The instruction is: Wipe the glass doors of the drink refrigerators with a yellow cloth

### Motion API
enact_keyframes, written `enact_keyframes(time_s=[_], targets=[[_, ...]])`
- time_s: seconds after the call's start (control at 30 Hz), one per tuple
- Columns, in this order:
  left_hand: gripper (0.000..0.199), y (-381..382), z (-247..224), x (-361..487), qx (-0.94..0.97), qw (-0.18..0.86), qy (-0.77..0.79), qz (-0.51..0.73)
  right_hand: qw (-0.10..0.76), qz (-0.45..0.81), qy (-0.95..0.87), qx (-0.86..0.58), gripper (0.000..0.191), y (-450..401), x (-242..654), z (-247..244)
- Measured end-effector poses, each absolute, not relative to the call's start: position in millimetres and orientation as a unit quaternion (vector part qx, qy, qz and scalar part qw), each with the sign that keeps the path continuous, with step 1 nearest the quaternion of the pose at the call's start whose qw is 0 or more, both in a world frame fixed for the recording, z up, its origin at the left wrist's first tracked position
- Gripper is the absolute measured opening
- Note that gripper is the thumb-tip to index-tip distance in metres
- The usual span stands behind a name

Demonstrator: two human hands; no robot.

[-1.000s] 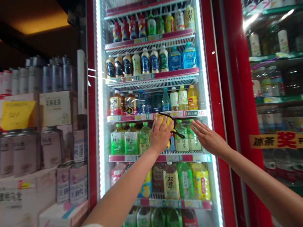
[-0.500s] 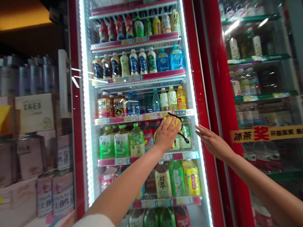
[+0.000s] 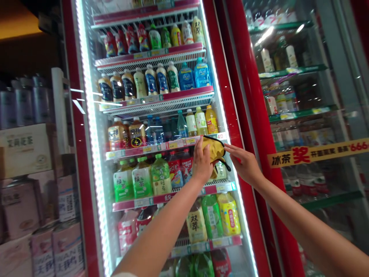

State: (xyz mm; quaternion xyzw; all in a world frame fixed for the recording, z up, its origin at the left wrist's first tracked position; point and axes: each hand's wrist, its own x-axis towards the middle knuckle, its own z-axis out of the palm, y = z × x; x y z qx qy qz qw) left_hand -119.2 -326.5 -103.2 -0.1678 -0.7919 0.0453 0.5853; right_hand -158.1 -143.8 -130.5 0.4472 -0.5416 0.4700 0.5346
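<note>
My left hand [image 3: 202, 163] is closed on the left side of a yellow cloth [image 3: 212, 149] with a black edge, in front of the fridge's glass door. The cloth is bunched and its lower part hangs down, with a black corner sticking out to the right. From the right comes my right hand [image 3: 244, 164], fingers stretched out, with the fingertips at the cloth's right edge; whether they press on it I cannot tell. Behind the cloth are a shelf edge with price tags [image 3: 178, 144] and a row of green tea bottles [image 3: 142, 179].
The tall drinks fridge has a red frame [image 3: 230, 96] and a bright light strip [image 3: 89, 115] on the left. To the right stands a second glass-door fridge with a yellow banner [image 3: 319, 152]. Boxes [image 3: 25, 148] and cans [image 3: 67, 246] are stacked at the left.
My left hand has gone from lying flat over the cloth to gripping its left side. My right hand has moved left, up to the cloth's edge. The view has shifted a little right.
</note>
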Motion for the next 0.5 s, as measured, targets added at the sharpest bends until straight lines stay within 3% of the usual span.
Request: enact_keyframes(time_s=[0.07,0.23,0.33,0.5], targets=[[0.068,-340.3,-103.0,-110.5,-0.185,0.561,-0.806,0.033,0.514,0.477,-0.526,0.48,0.04,-157.4,-155.4,-132.0],[0.09,-377.5,-97.4,-87.3,-0.253,0.466,-0.847,0.04,0.468,0.468,-0.544,0.516,0.055,-198.0,-153.6,-133.4],[0.082,-399.0,-97.9,-73.1,-0.231,0.482,-0.843,0.067,0.493,0.45,-0.606,0.433,0.061,-227.7,-146.3,-133.4],[0.063,-416.0,-105.6,-59.1,-0.13,0.556,-0.809,0.141,0.57,0.358,-0.679,0.292,0.053,-261.1,-127.5,-139.9]])
